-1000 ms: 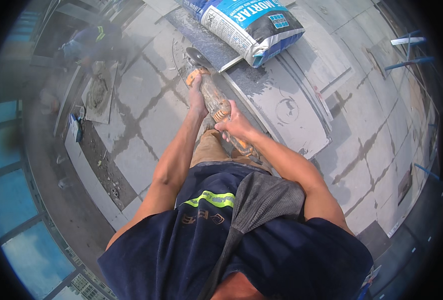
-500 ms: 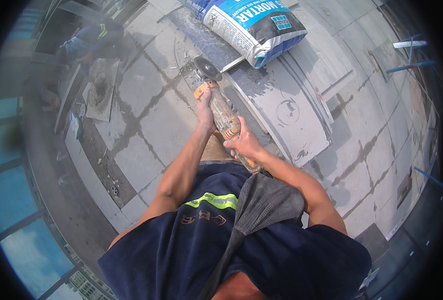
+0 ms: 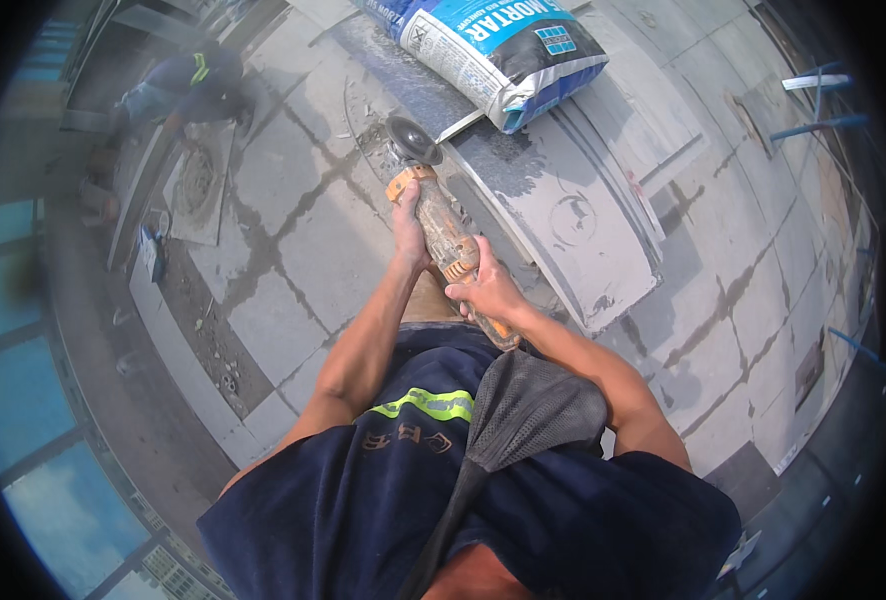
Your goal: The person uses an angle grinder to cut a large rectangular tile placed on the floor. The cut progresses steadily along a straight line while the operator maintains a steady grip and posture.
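Observation:
Both my hands are closed round a dusty yellow-and-grey angle grinder (image 3: 444, 232), held in front of my body. My left hand (image 3: 410, 226) grips it near the head, just below the yellow collar. Further back, my right hand (image 3: 489, 288) wraps the rear of the body. At the far end sits a dark round disc (image 3: 415, 140), close to the left edge of a grey stone slab (image 3: 553, 215). I cannot tell whether disc and slab touch. A blue, white and black mortar bag (image 3: 503, 60) lies across the slab's far part.
Another person (image 3: 188, 80) crouches at the far left, by a square tile with a patch of mortar (image 3: 199, 185). A debris-strewn gap (image 3: 213, 350) runs along the left paving. Blue bars (image 3: 818, 128) stick up at the right. Stained paving slabs (image 3: 333, 235) surround me.
The view has shifted very slightly. The grinder and both hands keep nearly the same position and grip. At far left, the other person's arm has moved toward the mortar patch.

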Tool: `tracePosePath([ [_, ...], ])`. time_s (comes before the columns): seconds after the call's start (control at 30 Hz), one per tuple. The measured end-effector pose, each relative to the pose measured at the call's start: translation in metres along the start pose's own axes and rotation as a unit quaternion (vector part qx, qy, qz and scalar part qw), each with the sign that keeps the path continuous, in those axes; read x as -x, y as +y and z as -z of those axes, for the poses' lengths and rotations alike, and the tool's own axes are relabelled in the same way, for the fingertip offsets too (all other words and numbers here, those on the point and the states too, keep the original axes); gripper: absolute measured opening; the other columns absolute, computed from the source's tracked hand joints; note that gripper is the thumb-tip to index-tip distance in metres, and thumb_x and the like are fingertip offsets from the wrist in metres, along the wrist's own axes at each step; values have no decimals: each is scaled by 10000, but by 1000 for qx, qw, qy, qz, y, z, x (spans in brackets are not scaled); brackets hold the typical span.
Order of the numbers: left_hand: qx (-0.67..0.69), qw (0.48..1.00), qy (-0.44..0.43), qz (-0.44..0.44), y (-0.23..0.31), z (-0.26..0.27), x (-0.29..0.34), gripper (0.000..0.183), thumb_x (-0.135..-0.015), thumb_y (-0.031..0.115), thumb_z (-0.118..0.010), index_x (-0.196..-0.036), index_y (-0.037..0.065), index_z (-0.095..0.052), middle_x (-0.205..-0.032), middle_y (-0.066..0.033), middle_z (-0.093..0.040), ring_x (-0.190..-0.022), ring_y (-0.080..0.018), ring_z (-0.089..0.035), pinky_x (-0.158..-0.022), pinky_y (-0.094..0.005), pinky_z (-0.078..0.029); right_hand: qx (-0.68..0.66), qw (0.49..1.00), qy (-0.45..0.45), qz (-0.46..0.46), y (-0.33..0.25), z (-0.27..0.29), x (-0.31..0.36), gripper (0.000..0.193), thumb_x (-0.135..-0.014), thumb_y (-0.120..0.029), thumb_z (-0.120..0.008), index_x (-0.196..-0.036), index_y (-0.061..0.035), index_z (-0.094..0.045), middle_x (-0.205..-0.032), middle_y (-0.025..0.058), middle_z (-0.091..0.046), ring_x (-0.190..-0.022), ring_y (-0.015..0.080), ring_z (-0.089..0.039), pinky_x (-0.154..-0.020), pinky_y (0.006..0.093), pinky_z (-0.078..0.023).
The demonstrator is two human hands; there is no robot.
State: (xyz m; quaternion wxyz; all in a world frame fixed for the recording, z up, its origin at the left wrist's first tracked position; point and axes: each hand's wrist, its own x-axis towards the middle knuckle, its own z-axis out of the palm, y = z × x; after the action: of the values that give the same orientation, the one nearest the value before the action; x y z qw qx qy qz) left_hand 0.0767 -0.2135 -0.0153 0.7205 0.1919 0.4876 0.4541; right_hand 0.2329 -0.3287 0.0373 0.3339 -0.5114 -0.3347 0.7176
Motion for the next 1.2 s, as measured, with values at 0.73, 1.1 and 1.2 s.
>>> tracePosePath([
  [0.73,34,999,-27,9,39,-11,-27,572,-1052,545,-580,-1251,8,-577,-919,-168,-688,-764,-329,-725,-700,-490,-634,0,1000,-11,-27,-36,-4,-39,968,-880,-11,-780,-1621,-75,-161,-997,168,-720,-559,188,-666,-451,357,-549],
  [1.1,36,999,0,27,35,-14,-13,550,-1053,536,-568,-1224,14,-603,-919,-154,-695,-757,-313,-722,-693,-475,-630,8,1000,-3,-29,-30,-7,-27,909,-881,1,-765,-1595,-78,-208,-1013,150,-696,-564,177,-652,-456,344,-536],
  [1.2,27,999,3,18,41,-16,-22,558,-1050,540,-568,-1222,10,-601,-913,-161,-693,-756,-326,-722,-694,-488,-629,-7,999,-4,-39,-38,-7,-36,919,-872,-21,-768,-1595,-77,-203,-983,146,-707,-562,183,-661,-457,348,-535],
])
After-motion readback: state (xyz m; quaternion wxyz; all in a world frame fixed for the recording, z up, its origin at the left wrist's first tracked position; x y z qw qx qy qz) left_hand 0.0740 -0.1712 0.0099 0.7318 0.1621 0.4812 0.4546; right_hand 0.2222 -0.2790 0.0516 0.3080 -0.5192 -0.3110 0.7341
